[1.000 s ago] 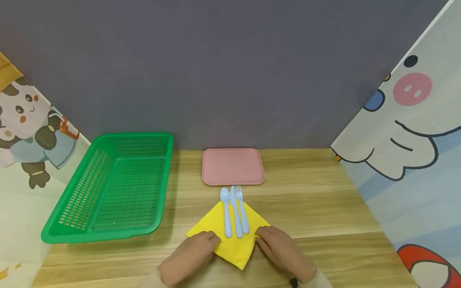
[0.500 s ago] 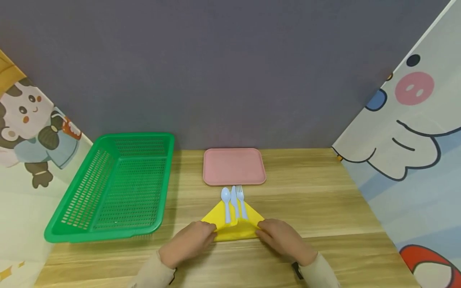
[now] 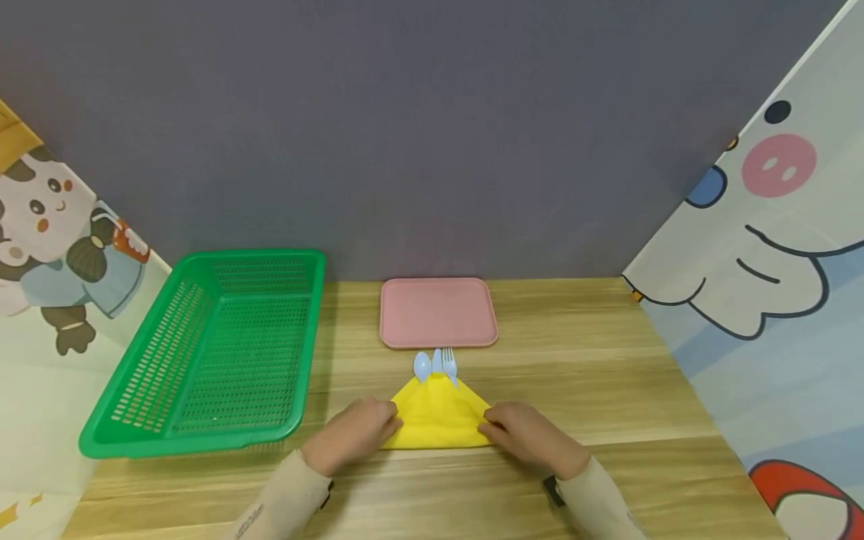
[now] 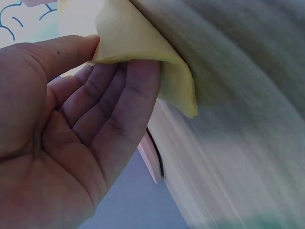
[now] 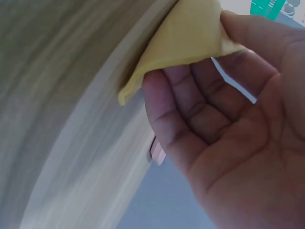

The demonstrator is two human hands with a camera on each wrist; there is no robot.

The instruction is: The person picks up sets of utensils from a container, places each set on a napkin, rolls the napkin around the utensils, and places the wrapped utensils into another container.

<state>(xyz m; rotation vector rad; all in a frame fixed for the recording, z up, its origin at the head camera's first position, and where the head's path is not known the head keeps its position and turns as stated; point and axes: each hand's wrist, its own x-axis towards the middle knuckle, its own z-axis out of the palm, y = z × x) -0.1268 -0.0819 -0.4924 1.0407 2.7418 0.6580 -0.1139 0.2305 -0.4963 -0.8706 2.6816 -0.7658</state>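
Head view: one green basket sits at 10 o'clock from the yellow cloth, its slotted floor and walls in plain sight. One pink tray lies at 12 o'clock, flat face up. The cloth, a single piece folded over on the near part of the counter, covers the lower parts of three pale blue pieces of cutlery. Their upper ends stick out at its 12 o'clock tip: one spoon toward 11, one fork toward 1, one knife between. Whether they touch the tray is hard to tell. Of the two hands, the left hand pinches the cloth at 9 o'clock, the right hand at 3.

Left wrist view: the thumb is over the cloth's edge, fingers beneath, near 12 o'clock; a cloth corner droops toward 3.

Right wrist view: the same narrow grip, a corner hanging toward 10; a bit of the basket shows between 1 and 2.
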